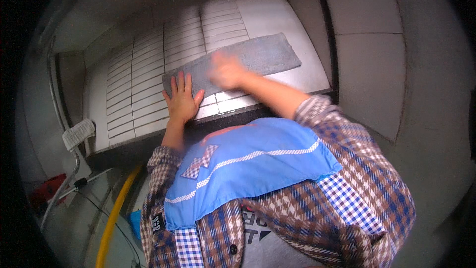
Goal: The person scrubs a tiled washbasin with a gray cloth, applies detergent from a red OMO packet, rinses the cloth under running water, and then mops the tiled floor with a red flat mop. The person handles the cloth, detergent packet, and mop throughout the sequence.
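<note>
A long grey fabric pad (264,54) lies flat, at a slant, on a white tiled surface (148,82) with dark grooves. My left hand (183,98) presses palm down on the pad's left end, fingers spread, thumb towards the right. Over the middle of the pad, my right hand (225,70) is blurred by motion, its fingers curled; whether it holds anything cannot be told. The pad's right part is uncovered. Wet, shiny patches show on the tiles by the near edge.
A dark ledge runs along the near edge. A crumpled whitish cloth (79,134) hangs on a metal pipe (55,93) at the left. Below are a yellow hose (117,216), a thin black cable and a red object (48,190). Side walls enclose the tiled basin.
</note>
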Demonstrator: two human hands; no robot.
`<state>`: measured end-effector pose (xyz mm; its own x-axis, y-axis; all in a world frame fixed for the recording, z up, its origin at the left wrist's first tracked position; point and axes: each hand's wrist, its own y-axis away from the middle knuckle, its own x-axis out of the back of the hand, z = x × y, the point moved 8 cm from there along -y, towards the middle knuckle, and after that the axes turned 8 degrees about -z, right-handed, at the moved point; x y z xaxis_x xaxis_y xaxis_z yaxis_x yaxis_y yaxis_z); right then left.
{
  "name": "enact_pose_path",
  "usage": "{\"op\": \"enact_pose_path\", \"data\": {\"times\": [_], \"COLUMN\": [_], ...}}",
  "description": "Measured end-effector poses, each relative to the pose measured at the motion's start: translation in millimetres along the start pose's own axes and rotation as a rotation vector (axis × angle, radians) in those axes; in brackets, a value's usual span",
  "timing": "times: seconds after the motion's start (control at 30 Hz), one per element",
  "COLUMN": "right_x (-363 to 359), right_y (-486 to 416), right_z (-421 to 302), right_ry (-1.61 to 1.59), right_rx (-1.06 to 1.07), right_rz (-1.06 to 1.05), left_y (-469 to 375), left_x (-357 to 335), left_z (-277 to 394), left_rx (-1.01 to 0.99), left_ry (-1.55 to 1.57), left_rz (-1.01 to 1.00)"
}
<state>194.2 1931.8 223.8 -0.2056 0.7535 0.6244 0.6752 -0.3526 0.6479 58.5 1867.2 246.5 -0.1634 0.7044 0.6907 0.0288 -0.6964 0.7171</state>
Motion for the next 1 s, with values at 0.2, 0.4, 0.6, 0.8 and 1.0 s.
{"op": "enact_pose_path", "data": {"times": [0.2,0.4,0.6,0.8,1.0], "right_x": [-36,-12,-34,-18,-11], "right_y": [33,98,-46,-62,-59], "right_z": [28,165,-78,80,29], "right_ry": [-0.22,-0.009,0.044,-0.227,0.245], "right_rx": [-0.016,-0.77,0.137,-0.204,-0.086], "right_rz": [0.011,0.001,0.054,0.124,-0.114], "left_y": [7,47,66,67,69], "left_x": [-5,-5,-9,-20,-17], "left_z": [-25,-56,-34,-35,-38], "left_rx": [-0.032,0.085,0.032,0.122,0.138], "left_ry": [0.039,-0.077,-0.045,0.012,0.115], "left_rz": [0.021,0.058,0.131,0.132,0.148]}}
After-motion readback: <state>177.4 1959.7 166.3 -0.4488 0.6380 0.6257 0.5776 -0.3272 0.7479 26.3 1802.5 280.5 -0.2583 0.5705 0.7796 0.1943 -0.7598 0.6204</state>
